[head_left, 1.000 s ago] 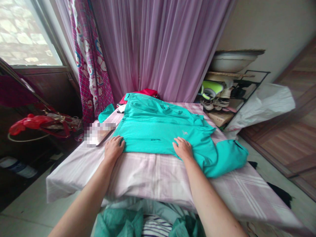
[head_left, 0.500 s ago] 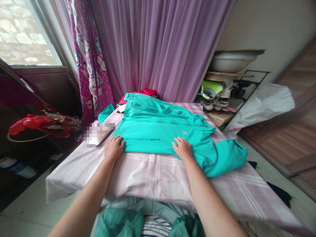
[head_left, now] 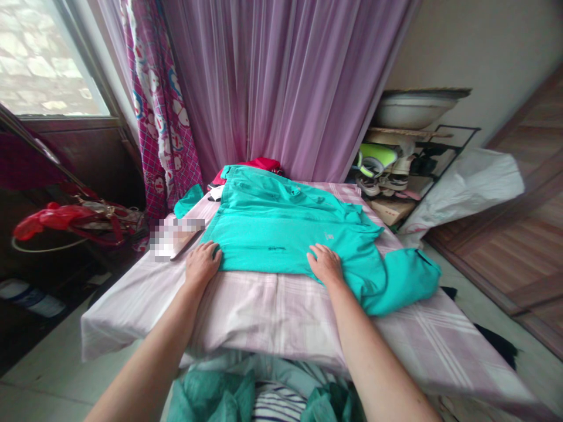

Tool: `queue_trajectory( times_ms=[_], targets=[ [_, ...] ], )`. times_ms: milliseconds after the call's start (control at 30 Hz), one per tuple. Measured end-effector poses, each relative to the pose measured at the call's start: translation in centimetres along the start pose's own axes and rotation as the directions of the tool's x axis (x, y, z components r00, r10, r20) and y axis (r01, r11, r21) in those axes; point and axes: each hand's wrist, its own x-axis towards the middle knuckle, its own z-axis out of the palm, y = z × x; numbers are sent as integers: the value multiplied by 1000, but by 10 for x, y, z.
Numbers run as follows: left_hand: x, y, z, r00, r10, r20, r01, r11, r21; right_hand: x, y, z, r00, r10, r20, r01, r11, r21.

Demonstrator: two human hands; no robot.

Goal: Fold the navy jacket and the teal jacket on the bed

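Observation:
A turquoise jacket (head_left: pixel 272 228) lies spread across the table, its hem end to the left and one sleeve (head_left: pixel 407 281) bent out toward me at the right. It has a small light logo and a dark pocket slit near its close edge. My left hand (head_left: pixel 202 262) rests on the jacket's near left corner, fingers laid over the cloth and thumb apart. Farther right, my right hand (head_left: pixel 324 262) lies on the near edge below the logo, with its fingers spread. Both palms face down, and their undersides are hidden.
A pink checked cloth (head_left: pixel 264 316) covers the table. Left of the jacket lies a blurred-out flat item (head_left: pixel 178 239). Red clothing (head_left: pixel 259 164) is heaped at the back, before purple curtains (head_left: pixel 285 88). A shoe rack (head_left: pixel 409 170) with a basin (head_left: pixel 416 110) stands at the right.

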Motion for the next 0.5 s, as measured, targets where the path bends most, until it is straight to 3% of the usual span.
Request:
queue_trajectory(
  times_ms=[500],
  targets=[
    [2,-5,8,999,16,-49,-17,1000,-17,2,3,5,1000,4,-19,-3,1000,9]
  ],
)
